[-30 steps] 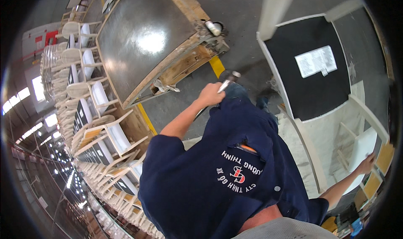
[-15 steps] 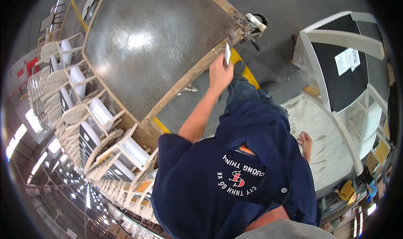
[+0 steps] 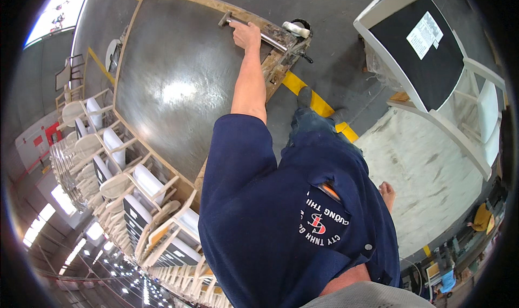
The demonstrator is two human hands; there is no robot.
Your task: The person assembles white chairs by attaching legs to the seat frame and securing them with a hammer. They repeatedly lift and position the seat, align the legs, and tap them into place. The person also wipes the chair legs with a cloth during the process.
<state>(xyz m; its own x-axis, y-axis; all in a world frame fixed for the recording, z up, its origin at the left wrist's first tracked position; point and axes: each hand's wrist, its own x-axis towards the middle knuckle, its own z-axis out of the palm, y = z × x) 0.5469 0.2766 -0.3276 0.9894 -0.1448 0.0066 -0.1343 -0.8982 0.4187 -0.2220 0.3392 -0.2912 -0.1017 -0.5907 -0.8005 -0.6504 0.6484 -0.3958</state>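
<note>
My left hand (image 3: pixel 247 36) is stretched over the far right corner of the dark-topped table (image 3: pixel 178 54). Its fingers are closed round the shaft of a metal hammer (image 3: pixel 274 42). The hammer's head (image 3: pixel 225 19) points left, and the shiny shaft runs out to the right towards the table's corner. Whether the hammer rests on the top is hard to tell. Low at my right side hangs my right hand (image 3: pixel 387 194), beside a pale sheet-like surface (image 3: pixel 421 162). Its fingers are curled together; anything in them is hidden.
A white roll-like object (image 3: pixel 295 30) sits at the table's corner. Rows of pale chairs (image 3: pixel 151 183) line the left. At right, a white-framed chair (image 3: pixel 427 54) shows a black underside with a paper label. Yellow floor tape (image 3: pixel 294 83) passes near my feet.
My left hand has moved forward and left with the hammer, from beside the table's edge to over its far corner. My right hand stays low at my side. The view has shifted.
</note>
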